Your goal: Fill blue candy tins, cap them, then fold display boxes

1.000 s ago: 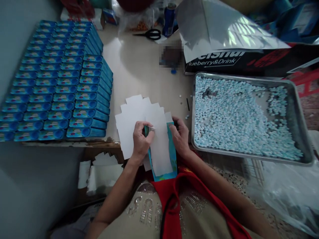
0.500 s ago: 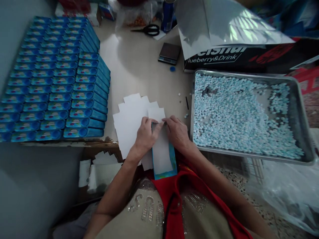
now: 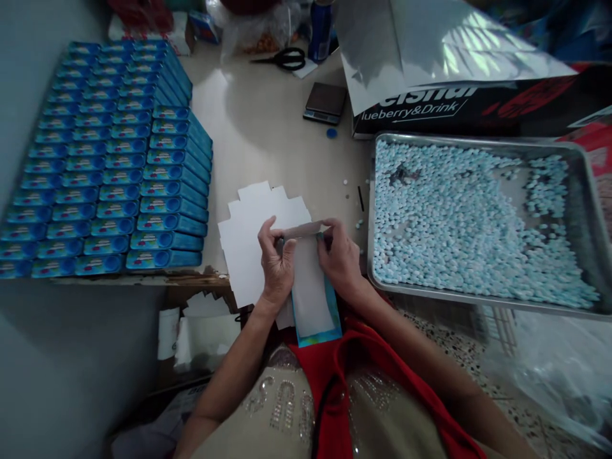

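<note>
A blue-edged carton (image 3: 313,293) with a pale inside lies at the table's front edge, against the red apron. Both hands are at its far end, where a grey-white flap (image 3: 303,230) is raised. My left hand (image 3: 277,258) pinches the flap's left end between thumb and fingers. At the right end, my right hand (image 3: 340,255) has its fingers closed on the flap and the carton's corner. White flat card pieces (image 3: 253,245) lie beneath and to the left of the carton.
Rows of blue boxes (image 3: 115,172) stand at the left. A metal tray (image 3: 478,296) of pale blue pieces sits at the right. Behind are a small scale (image 3: 325,102), scissors (image 3: 289,59), a can (image 3: 321,30) and a black box (image 3: 430,111).
The carton's far flap now shows as a wide raised strip. My left hand has moved slightly left, my right hand slightly up, and the hands are farther apart.
</note>
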